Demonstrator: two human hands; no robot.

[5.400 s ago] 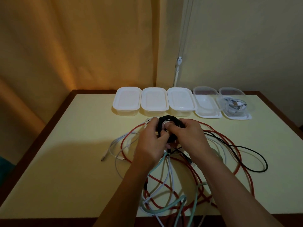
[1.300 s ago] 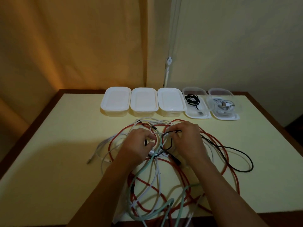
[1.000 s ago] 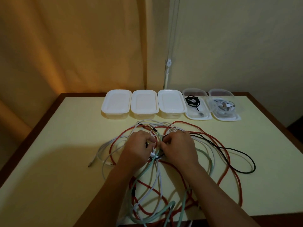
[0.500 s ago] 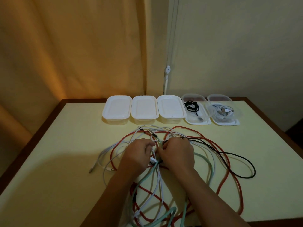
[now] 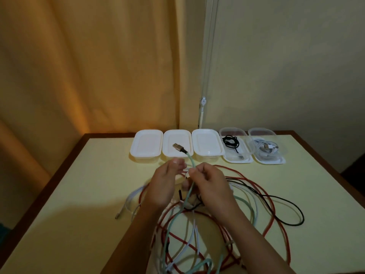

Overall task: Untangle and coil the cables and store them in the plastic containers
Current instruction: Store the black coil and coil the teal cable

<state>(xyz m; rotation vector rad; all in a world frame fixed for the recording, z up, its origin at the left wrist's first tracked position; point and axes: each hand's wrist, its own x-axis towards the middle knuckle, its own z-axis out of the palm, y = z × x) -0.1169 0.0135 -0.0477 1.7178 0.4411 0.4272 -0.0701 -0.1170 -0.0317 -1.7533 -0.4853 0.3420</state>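
A tangle of red, white, black and mint-green cables lies on the table's middle. My right hand pinches the mint-green cable just below its metal USB plug, which sticks up toward the containers. My left hand hovers beside it with relaxed fingers, holding nothing I can see. Three lidded white containers stand in a row at the back. Two clear ones stand to their right: one holds a coiled black cable, the other a coiled white cable.
The yellow table has a dark wooden rim. A curtain hangs behind on the left, a plain wall on the right. A loose white plug end lies left of the tangle.
Both hands rose from the tangle. My right hand pulled the mint-green cable's plug end up and free. My left hand opened. Earlier the coiled black cable went into a clear container.
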